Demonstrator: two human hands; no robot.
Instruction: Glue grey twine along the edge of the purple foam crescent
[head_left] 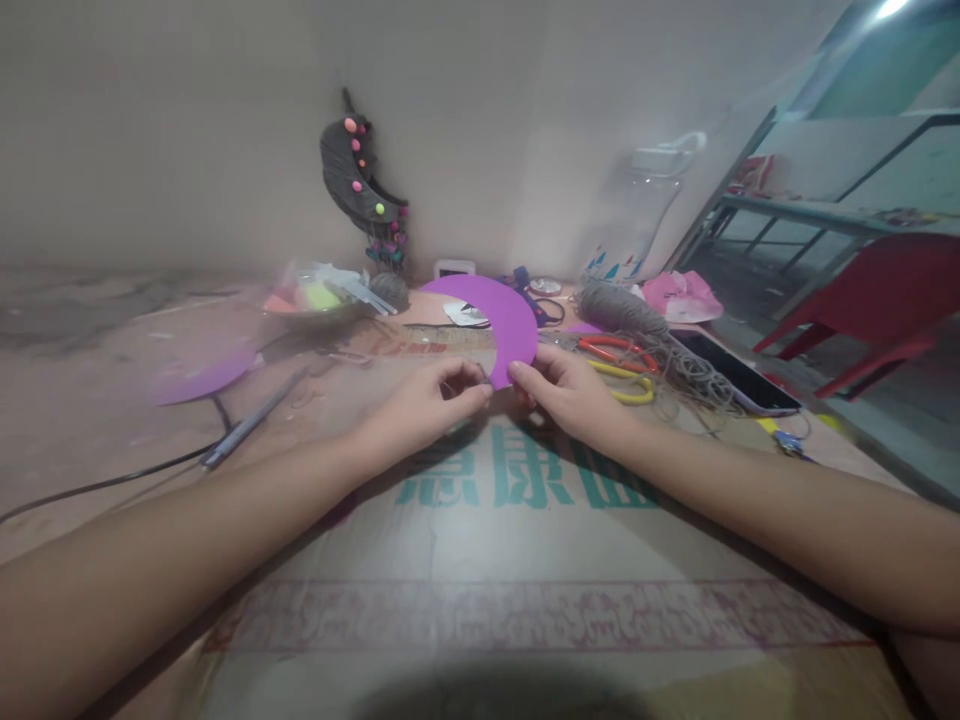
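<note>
A purple crescent, flat like card or stiff paper, stands tilted above the cardboard with its lower tip between the thumb and fingers of my right hand. Close beside that tip, my left hand is closed in a pinch. A thin dark bit, perhaps a strand of yarn, shows at its fingertips, too small and blurred to name surely. Under both hands lies a cardboard sheet printed with green characters. To the right of the crescent are orange-handled pliers or scissors and yellow-handled scissors.
A grey yarn skein trails loose strands beside a phone. Behind stand a clear bottle and a bowl of colourful bits. A dark crescent ornament hangs on the wall. Left lie a pen-like stick and a purple piece.
</note>
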